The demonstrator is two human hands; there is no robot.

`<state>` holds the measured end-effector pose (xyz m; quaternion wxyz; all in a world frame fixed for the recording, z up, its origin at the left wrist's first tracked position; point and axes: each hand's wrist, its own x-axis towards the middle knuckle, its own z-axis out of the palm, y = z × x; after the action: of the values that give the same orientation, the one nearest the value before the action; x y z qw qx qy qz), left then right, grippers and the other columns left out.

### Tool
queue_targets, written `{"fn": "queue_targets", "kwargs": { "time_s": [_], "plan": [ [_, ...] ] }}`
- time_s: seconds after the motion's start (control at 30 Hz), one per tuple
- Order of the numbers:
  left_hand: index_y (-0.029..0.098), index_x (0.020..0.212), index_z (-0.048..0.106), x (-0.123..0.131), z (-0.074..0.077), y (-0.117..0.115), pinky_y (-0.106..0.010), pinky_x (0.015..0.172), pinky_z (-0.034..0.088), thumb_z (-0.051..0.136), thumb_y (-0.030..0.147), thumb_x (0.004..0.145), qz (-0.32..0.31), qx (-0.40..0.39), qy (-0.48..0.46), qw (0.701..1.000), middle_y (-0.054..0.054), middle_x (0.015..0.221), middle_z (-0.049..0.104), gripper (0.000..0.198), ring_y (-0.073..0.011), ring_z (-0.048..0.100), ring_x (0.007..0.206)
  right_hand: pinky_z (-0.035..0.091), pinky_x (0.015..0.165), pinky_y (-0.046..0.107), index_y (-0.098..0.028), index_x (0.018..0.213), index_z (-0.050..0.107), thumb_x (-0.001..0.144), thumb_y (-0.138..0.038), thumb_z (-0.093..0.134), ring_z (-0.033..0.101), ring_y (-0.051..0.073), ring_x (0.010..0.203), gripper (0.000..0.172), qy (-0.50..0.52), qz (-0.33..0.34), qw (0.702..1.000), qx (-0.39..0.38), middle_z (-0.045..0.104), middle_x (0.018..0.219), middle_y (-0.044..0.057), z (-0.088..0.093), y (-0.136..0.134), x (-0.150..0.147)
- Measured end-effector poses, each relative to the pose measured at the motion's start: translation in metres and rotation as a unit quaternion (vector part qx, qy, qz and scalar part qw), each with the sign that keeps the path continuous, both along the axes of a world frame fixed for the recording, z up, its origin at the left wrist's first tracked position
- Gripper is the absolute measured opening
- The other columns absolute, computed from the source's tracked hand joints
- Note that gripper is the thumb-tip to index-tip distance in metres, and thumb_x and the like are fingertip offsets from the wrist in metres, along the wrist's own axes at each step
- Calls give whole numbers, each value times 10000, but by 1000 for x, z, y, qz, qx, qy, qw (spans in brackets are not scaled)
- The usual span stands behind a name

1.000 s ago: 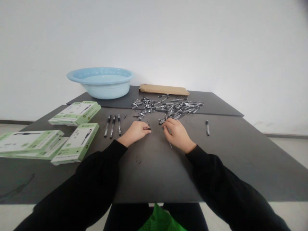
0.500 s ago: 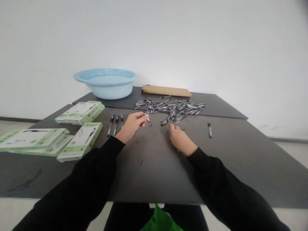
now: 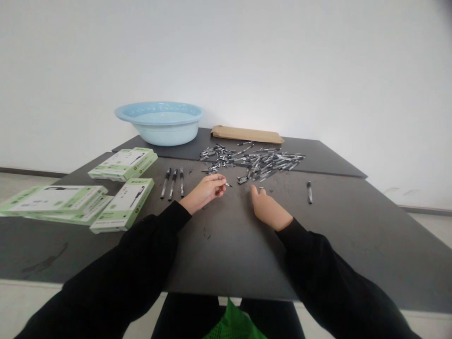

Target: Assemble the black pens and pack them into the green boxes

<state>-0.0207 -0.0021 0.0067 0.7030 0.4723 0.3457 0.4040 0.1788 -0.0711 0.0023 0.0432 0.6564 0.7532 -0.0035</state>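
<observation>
My left hand (image 3: 207, 190) is closed in a pinch around a slim pen part (image 3: 229, 185), whose dark point sticks out to the right of the fingertips. To its right, over the near edge of a heap of pen pieces (image 3: 270, 162), my right hand (image 3: 267, 207) has its fingers curled. A small pale bit shows at those fingers, but most of what they hold is hidden. Left of my left hand lie three black-and-clear pens (image 3: 173, 184), side by side. One more pen (image 3: 310, 192) lies by itself on the right.
Green-and-white pen boxes (image 3: 123, 162) lie on the left of the dark table (image 3: 226, 263), some overlapping. A light blue basin (image 3: 165, 134) stands at the back left. Beside it, along the wall, lies a flat brown cardboard piece (image 3: 247, 134).
My left hand has moved slightly right, and the pen part in it now points to the right. My right hand has turned a little. The view has shifted slightly.
</observation>
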Motion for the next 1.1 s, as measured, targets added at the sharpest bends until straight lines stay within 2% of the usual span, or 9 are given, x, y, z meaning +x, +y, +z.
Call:
{"fn": "queue_targets", "kwargs": {
  "time_s": [0.17,0.3,0.37,0.47,0.57,0.67,0.77,0.9,1.1],
  "plan": [
    [134,729,570,4,-7,0,-184,472,339,676,152,766,-3,-36,-6,999,-3,577,546,114,-74,488,486,518,716,357,-136,1398,431,910,-50,348,718,287,835,503,2,8,1000,6,636,1078,229,7,2,0],
    [138,743,577,5,-9,1,-183,468,344,612,84,757,7,-67,-18,998,-6,572,548,65,-78,480,468,479,760,348,-144,1122,594,945,-107,338,684,265,864,313,143,33,988,38,682,899,152,16,9,6],
    [136,782,600,4,-9,2,-185,471,350,581,74,764,12,-82,-27,996,-3,569,543,67,-81,474,462,465,756,329,-153,1085,577,966,-176,346,654,227,824,262,267,48,958,93,666,843,103,22,10,8],
    [114,849,648,3,-7,2,-187,466,346,559,82,779,18,-96,-31,995,-4,582,536,117,-80,470,465,455,690,291,-179,1121,502,931,-335,486,584,171,714,247,449,77,878,146,602,778,15,31,9,9],
    [89,836,673,2,-5,2,-194,460,346,535,95,789,-3,-101,-25,995,-12,582,531,145,-82,464,462,435,637,265,-212,886,492,852,-414,614,513,134,633,239,567,80,799,183,516,694,-32,36,7,7],
    [97,779,660,3,-4,0,-204,462,355,509,104,790,-25,-107,-27,994,-18,562,526,151,-87,453,450,433,559,274,-218,771,487,927,-562,425,500,134,543,383,675,57,730,92,488,608,-29,37,6,4],
    [113,771,646,4,-5,-2,-210,455,356,500,105,783,-28,-115,-41,992,-11,546,518,146,-89,432,434,435,478,273,-209,935,544,924,-617,375,560,146,493,442,746,41,665,-22,590,651,-7,35,6,0],
    [110,784,646,8,-5,-7,-196,452,346,510,101,782,-28,-127,-64,989,-2,541,511,136,-82,429,425,507,549,271,-168,921,612,845,-570,592,663,158,605,409,752,37,657,-27,700,764,55,29,4,-3],
    [97,788,639,12,0,-17,-195,455,362,487,70,790,-29,-147,-75,986,-18,550,522,155,-98,477,450,522,524,285,-149,886,616,888,-635,497,672,174,555,501,763,59,640,-71,718,705,84,28,0,-7]
  ]
}}
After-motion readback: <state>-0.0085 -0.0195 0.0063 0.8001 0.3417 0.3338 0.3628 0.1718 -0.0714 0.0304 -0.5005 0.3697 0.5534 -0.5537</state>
